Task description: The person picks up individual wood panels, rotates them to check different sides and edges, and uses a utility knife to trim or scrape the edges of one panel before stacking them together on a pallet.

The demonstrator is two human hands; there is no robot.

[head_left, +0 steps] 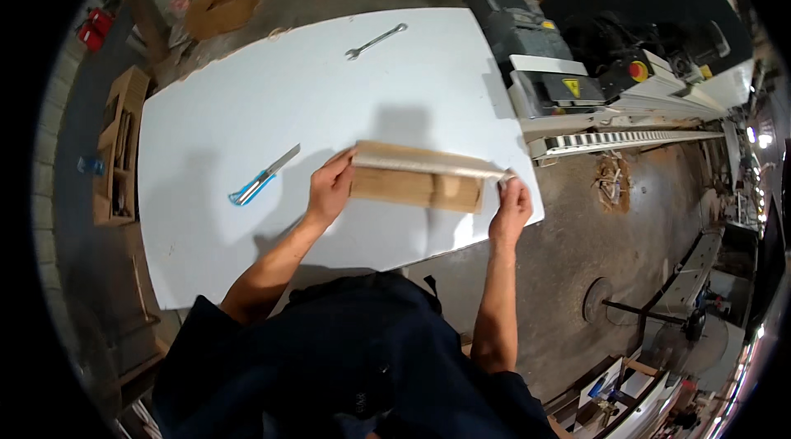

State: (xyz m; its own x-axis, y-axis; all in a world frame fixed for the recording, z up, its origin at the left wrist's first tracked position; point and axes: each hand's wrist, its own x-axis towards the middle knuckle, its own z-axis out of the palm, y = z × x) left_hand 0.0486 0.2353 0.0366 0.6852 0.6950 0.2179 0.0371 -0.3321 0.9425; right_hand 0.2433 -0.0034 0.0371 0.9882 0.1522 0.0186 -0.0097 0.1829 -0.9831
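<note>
Between both hands stretches a thin, pale strip [430,165], slightly blurred; it could be wood or edge banding, I cannot tell which. Its left end is pinched by my left hand [330,187], its right end by my right hand [511,206]. Under and beside the strip is a flat brown wooden board [395,187] with a visible grain, close to the table's front edge. Whether the strip touches the board is unclear. To the left of my left hand lies a blue utility knife [257,185], blade out. A metal wrench [376,42] rests farther back.
The white tabletop [247,93] carries these things. Beyond its right edge stands a large machine [568,89] with a red button and a long rail [626,140]. A cardboard box [222,6] sits on the floor at the back left, a wooden shelf unit [124,146] at the left.
</note>
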